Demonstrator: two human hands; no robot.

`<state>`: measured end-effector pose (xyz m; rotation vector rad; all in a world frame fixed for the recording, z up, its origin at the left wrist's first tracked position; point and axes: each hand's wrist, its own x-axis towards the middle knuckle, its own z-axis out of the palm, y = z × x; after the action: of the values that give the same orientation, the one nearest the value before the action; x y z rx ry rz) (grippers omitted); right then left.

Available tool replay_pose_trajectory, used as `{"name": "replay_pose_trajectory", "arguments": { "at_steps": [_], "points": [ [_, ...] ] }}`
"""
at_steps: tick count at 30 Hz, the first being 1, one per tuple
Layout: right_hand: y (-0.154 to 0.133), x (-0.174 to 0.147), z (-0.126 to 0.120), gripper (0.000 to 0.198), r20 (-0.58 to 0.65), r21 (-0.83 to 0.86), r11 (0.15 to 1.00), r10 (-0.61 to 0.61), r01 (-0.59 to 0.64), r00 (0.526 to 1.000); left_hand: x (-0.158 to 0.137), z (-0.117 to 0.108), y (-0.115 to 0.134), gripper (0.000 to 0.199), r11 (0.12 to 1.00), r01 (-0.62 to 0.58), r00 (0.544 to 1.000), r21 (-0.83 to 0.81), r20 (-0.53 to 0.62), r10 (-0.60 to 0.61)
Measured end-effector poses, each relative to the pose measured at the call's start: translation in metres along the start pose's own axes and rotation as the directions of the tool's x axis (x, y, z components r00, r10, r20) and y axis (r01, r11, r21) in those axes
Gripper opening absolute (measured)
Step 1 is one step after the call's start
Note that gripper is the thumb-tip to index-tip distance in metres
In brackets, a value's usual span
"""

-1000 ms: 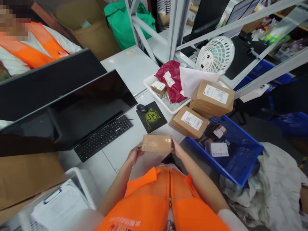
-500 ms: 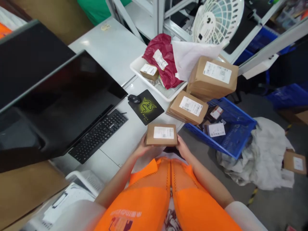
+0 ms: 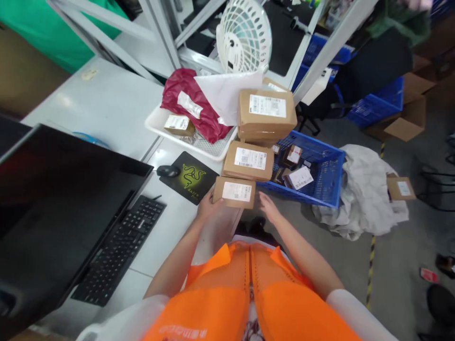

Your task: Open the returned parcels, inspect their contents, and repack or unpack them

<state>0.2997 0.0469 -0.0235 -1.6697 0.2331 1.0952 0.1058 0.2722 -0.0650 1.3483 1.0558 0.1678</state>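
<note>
A small brown cardboard box (image 3: 234, 192) with a white label faces up at the table's front edge, against the stacked boxes. My left hand (image 3: 209, 204) grips its left end, the thumb along the near side and the other fingers partly hidden. Just off the right end, my right hand (image 3: 269, 207) is apart from the box, fingers stretched out and holding nothing. Directly beyond lies a wider labelled cardboard box (image 3: 249, 161), and behind that a taller pile of cardboard boxes (image 3: 267, 116).
A blue crate (image 3: 325, 177) with small parcels stands to the right. Left are a mouse on a black mouse pad (image 3: 190, 182), a keyboard (image 3: 121, 251) and a monitor (image 3: 71, 203). A white basket (image 3: 156, 124) holds a red bag (image 3: 199, 116); a white fan (image 3: 245, 38) stands behind.
The small box has moved forward from in front of my body to beside the stacked boxes. My right hand has let go of it. The view has swung to the right.
</note>
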Motion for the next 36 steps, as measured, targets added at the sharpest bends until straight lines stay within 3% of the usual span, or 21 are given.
{"name": "replay_pose_trajectory", "arguments": {
  "at_steps": [4,8,12,19,30,36],
  "points": [
    [-0.032,0.006,-0.021,0.073,-0.105,0.047,0.998,-0.047,0.053,0.993,-0.022,0.028,-0.006,0.08,0.994,0.111,0.971,0.019,-0.215,-0.105],
    [-0.064,0.016,-0.018,0.073,-0.074,0.068,0.986,-0.145,0.15,0.987,-0.039,0.06,-0.01,0.075,0.984,0.163,0.963,-0.074,-0.203,-0.175],
    [-0.076,0.024,-0.012,0.07,-0.016,0.037,0.986,-0.163,0.164,0.986,-0.036,0.066,-0.015,0.074,0.984,0.12,0.967,-0.133,-0.211,-0.146],
    [-0.066,0.026,-0.006,0.069,0.001,0.046,0.983,-0.177,0.177,0.984,-0.023,0.051,-0.03,0.082,0.986,0.081,0.974,-0.149,-0.199,-0.11],
    [-0.05,0.031,0.002,0.063,-0.05,0.015,0.98,-0.196,0.197,0.979,-0.018,0.049,-0.044,0.078,0.993,0.041,0.983,-0.111,-0.175,-0.06],
    [-0.013,0.018,0.001,0.057,-0.088,-0.12,0.99,-0.089,0.078,0.992,-0.018,0.048,-0.04,0.078,0.995,0.012,0.985,-0.102,-0.171,-0.03]
  ]
}}
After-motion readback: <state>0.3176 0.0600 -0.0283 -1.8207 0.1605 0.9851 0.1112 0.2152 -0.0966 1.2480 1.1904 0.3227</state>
